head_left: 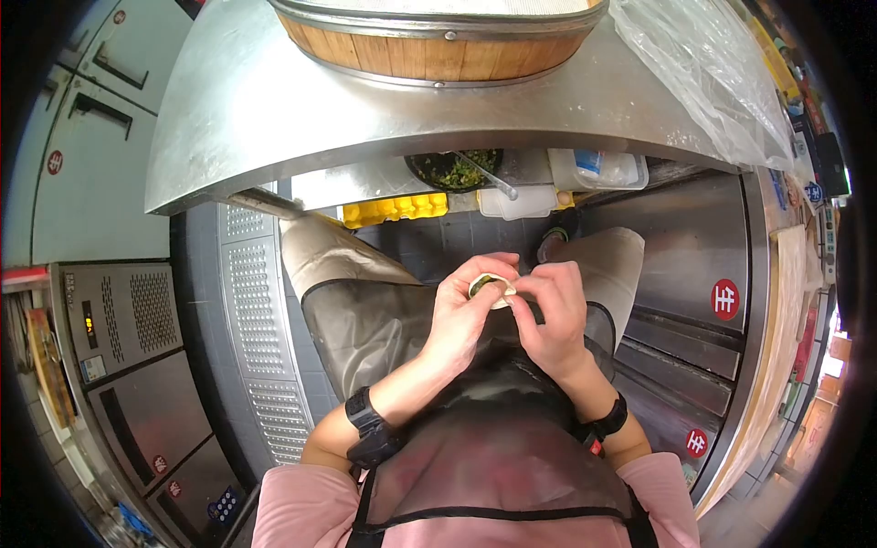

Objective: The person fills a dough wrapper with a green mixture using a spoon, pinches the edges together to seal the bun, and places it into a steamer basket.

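Observation:
A small white dough bun [500, 298], partly wrapped around a dark green filling, is held above my lap. My left hand [463, 310] cups it from the left, with its fingers curled around the dough. From the right, my right hand [554, 315] pinches the edge of the dough between thumb and fingertips. Beyond my hands, under the tabletop, stands a dark bowl of chopped green filling [438, 172]. A spoon [494, 184] leans out of that bowl.
A wooden steamer [438, 57] stands on the steel table [228, 119], near a clear plastic bag [703, 68]. Below are a yellow egg tray [397, 210], a white lid [519, 203] and a plastic tub [614, 172]. Steel cabinets [681, 247] flank me.

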The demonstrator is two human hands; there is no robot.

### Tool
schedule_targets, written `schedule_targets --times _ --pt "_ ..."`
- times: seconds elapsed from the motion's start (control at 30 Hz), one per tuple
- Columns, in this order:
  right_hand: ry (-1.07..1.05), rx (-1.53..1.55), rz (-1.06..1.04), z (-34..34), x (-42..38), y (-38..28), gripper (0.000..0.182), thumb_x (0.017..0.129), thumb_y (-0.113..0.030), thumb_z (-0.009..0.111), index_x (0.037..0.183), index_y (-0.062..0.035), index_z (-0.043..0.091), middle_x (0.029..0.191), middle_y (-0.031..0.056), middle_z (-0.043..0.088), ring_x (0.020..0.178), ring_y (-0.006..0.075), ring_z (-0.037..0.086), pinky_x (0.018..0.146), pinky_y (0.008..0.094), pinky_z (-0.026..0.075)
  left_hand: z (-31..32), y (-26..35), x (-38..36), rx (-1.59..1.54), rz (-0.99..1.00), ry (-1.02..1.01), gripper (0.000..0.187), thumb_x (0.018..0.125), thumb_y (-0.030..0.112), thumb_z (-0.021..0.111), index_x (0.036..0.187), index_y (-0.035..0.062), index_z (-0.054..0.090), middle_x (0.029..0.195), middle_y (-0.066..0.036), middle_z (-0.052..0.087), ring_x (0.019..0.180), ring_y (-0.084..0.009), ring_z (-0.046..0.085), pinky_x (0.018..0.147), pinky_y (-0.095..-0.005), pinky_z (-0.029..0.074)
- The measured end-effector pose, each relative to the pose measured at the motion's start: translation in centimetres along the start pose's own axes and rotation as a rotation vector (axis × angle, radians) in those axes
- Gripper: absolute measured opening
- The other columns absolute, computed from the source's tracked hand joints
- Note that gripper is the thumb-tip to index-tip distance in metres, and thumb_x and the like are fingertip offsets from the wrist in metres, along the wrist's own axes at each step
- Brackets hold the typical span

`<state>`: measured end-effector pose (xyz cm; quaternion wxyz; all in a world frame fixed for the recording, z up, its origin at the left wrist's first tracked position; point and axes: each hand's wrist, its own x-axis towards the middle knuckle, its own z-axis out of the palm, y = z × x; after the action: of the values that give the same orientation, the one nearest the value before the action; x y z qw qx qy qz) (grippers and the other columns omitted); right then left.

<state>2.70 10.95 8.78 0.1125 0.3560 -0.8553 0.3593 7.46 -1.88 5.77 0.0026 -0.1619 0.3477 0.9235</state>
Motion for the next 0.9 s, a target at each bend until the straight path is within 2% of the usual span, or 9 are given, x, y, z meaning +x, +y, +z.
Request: schedule_targets --times 0.1,0.17,0.33,0.5,0.63,0.7,0.73,0.8,0.9 --pt "-0.028 -0.006 -0.062 0.2 -0.4 0.3 0.025 0.066 0.000 0.070 0.088 -0.0051 0.060 0.085 0.0084 0.053 0.075 0.0277 0.052 0.066 0.0377 0.040 0.0 0.1 0.0 0.009 -0.028 -0.016 0.017 0.087 -0.002 0.049 0.097 0.0005 0.063 0.115 -0.010 0.057 0.098 -0.0125 0.055 0.086 -0.0259 0.044" --pt "0.008 -0.054 -0.187 0.1 -0.4 0.3 0.025 0.066 0.000 0.070 0.088 -0.0057 0.060 0.085 0.0083 0.054 0.075 0.0272 0.052 0.066 0.0380 0.040 0.2 0.0 0.0 0.043 -0.024 -0.009 0.018 0.087 -0.001 0.047 0.098 0.0007 0.062 0.115 -0.010 0.058 0.100 -0.0136 0.056 0.088 -0.0271 0.044" --pt "-0.042 -0.037 -0.144 -0.8 0.9 -0.2 0.025 0.067 0.000 0.069 0.090 -0.0054 0.059 0.086 0.0077 0.054 0.074 0.0263 0.052 0.066 0.0381 0.040 0.5 0.3 0.0 0.079 -0.015 0.003 0.021 0.087 0.000 0.044 0.100 -0.0005 0.061 0.112 -0.010 0.061 0.099 -0.0137 0.057 0.089 -0.0274 0.044" --pt "-0.065 -0.045 -0.200 -1.0 0.5 0.2 0.027 0.064 0.003 0.069 0.087 -0.0059 0.059 0.084 0.0082 0.052 0.075 0.0277 0.049 0.068 0.0375 0.039 0.2 0.4 0.0 0.103 -0.094 -0.100 0.025 0.088 0.004 0.043 0.105 -0.0022 0.059 0.104 -0.007 0.064 0.094 -0.0112 0.059 0.085 -0.0249 0.045" --pt "-0.105 -0.004 -0.131 -1.6 1.6 -0.2 0.024 0.066 0.002 0.069 0.086 -0.0058 0.058 0.081 0.0075 0.052 0.072 0.0272 0.050 0.067 0.0376 0.037 -0.3 0.9 0.3 0.140 -0.126 -0.145 0.027 0.088 0.005 0.042 0.108 -0.0019 0.059 0.101 -0.006 0.065 0.093 -0.0106 0.058 0.085 -0.0246 0.045" --pt "-0.149 0.004 -0.077 -1.8 1.6 -0.1 0.023 0.066 0.001 0.069 0.085 -0.0056 0.058 0.079 0.0070 0.052 0.071 0.0270 0.050 0.068 0.0379 0.037 -0.6 1.4 0.6 0.308 -0.152 -0.254 0.032 0.088 0.004 0.043 0.117 -0.0010 0.055 0.112 -0.008 0.061 0.102 -0.0117 0.057 0.090 -0.0261 0.044" --pt "-0.123 0.009 -0.053 -1.9 1.4 0.1 0.021 0.066 0.001 0.068 0.082 -0.0057 0.057 0.077 0.0071 0.051 0.069 0.0269 0.049 0.066 0.0376 0.036 -0.3 1.6 0.5 0.309 -0.153 -0.258 0.032 0.088 0.004 0.043 0.117 -0.0010 0.055 0.112 -0.008 0.061 0.102 -0.0117 0.057 0.090 -0.0261 0.044" --pt "-0.093 0.011 -0.029 -2.0 1.1 0.4 0.020 0.066 0.002 0.068 0.080 -0.0059 0.056 0.075 0.0072 0.050 0.068 0.0269 0.048 0.065 0.0373 0.035 0.7 2.0 0.0 0.184 -0.059 -0.189 0.037 0.092 0.007 0.045 0.128 0.0013 0.048 0.127 -0.010 0.053 0.113 -0.0133 0.052 0.096 -0.0279 0.042" --pt "-0.024 0.046 0.059 -1.8 0.9 0.2 0.019 0.066 0.003 0.067 0.076 -0.0059 0.054 0.072 0.0071 0.048 0.067 0.0264 0.048 0.063 0.0367 0.034 0.2 1.3 -0.4 0.228 -0.060 -0.260 0.040 0.096 0.011 0.045 0.135 0.0032 0.041 0.136 -0.009 0.045 0.120 -0.0151 0.047 0.101 -0.0300 0.039"
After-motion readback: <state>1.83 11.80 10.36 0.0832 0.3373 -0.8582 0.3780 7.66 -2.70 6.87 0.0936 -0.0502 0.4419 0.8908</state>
